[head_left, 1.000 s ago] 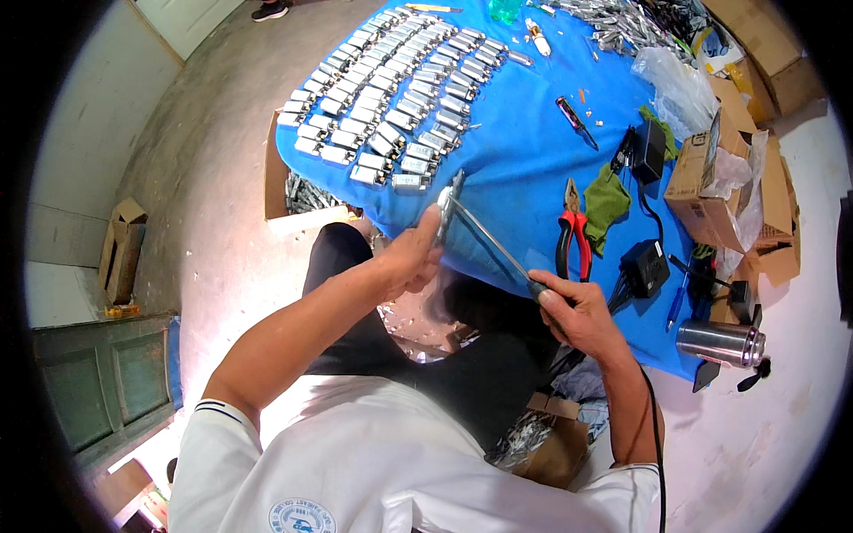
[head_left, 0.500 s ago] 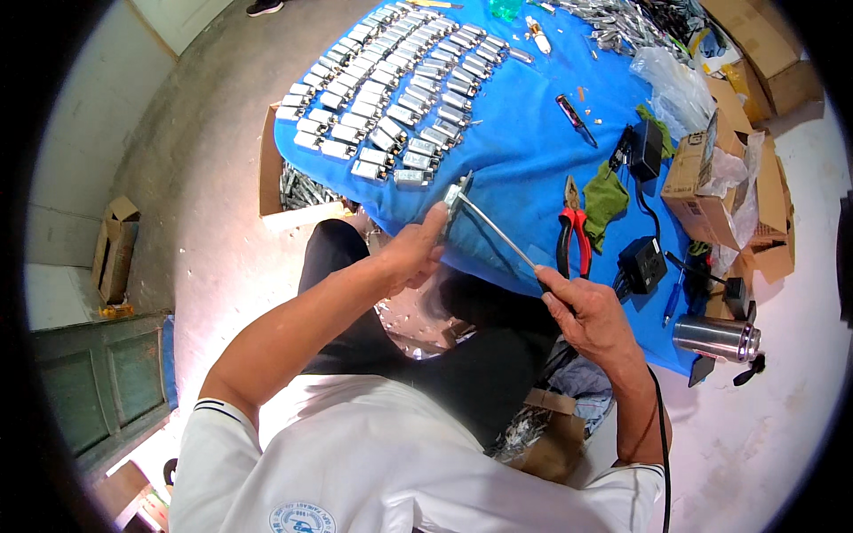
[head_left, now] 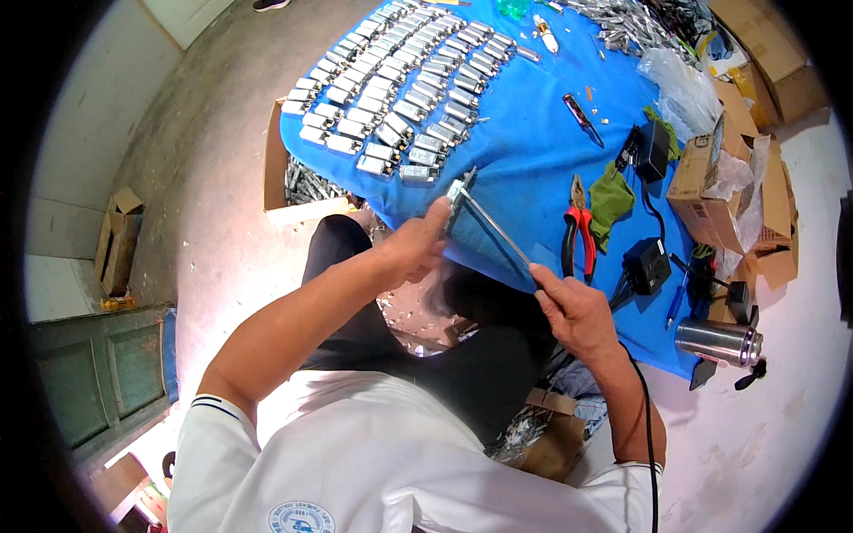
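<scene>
My left hand (head_left: 416, 244) is closed at the near edge of the blue-covered table, pinching a small silver metal block (head_left: 455, 191) in its fingertips. My right hand (head_left: 576, 313) is wrapped round the end of a long, thin-shafted tool (head_left: 498, 230), which looks like a screwdriver; its handle is hidden in my fist. The shaft slants up and left, its far end at the block. Just beyond my left hand, rows of similar silver metal blocks (head_left: 418, 173) lie on the blue cloth (head_left: 524, 133).
Red-handled pliers (head_left: 579, 233), a green rag (head_left: 610, 206) and black adapters (head_left: 647, 265) lie on the right. A steel flask (head_left: 718, 341) rests at the near right corner. Cardboard boxes (head_left: 706, 191) stand at the right side; another box (head_left: 274, 169) of metal parts is on the left.
My right hand has shifted slightly to the left. The tool's far end stays at the block in my left hand. The whole view has shifted slightly.
</scene>
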`<state>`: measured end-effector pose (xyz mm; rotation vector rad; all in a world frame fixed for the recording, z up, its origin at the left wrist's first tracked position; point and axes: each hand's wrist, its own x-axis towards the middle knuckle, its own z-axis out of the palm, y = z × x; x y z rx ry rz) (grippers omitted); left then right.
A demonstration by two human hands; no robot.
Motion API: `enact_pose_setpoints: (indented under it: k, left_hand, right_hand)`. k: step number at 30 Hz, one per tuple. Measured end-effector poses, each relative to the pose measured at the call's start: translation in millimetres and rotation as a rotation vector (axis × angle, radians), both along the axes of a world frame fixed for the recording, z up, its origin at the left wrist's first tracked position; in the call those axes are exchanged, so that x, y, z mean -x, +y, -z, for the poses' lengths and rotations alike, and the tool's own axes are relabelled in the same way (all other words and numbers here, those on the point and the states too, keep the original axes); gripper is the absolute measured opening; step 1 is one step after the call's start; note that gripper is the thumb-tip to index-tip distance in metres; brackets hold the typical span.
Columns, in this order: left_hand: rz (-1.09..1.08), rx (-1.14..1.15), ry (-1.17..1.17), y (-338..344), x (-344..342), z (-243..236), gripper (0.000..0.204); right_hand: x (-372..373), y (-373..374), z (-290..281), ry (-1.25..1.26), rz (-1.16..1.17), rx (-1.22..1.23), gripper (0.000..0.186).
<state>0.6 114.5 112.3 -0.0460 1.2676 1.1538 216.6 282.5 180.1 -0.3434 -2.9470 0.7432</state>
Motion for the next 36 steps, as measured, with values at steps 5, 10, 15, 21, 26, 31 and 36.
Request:
enact_pose_setpoints:
  k: [5, 10, 15, 21, 26, 31, 36]
  left_hand:
    - [0.03, -0.03, -0.009, -1.5, 4.0, 6.3, 0.063]
    - [0.043, -0.024, 0.035, -1.8, 2.3, 4.0, 0.064]
    - [0.03, -0.065, 0.05, -2.8, 1.0, 6.3, 0.064]
    - [0.003, -0.059, -0.003, -3.9, 2.0, 0.7, 0.064]
    - [-0.003, -0.048, 0.014, -3.9, 2.1, 2.7, 0.064]
    - [0.004, -0.039, -0.001, -0.7, 0.7, 1.6, 0.064]
    - [0.0, -0.044, 0.021, -2.7, 3.2, 5.9, 0.065]
  right_hand:
    - [-2.5, 3.3, -4.7, -0.061, -0.021, -0.002, 0.037]
    - [-0.8, 31.0, 0.0, -0.202, 0.12, 0.644, 0.035]
    - [7.7, 42.1, -6.0, -0.393, 0.39, 1.268, 0.033]
    - [-4.8, 24.4, 20.8, 0.136, -0.065, 0.233, 0.035]
    - [-4.1, 9.3, -3.1, -0.056, -0.031, -0.07, 0.037]
    - [-10.4, 14.6, 8.5, -0.052, 0.025, 0.307, 0.036]
    - [2.4, 17.8, -15.7, -0.404, 0.337, 0.943, 0.036]
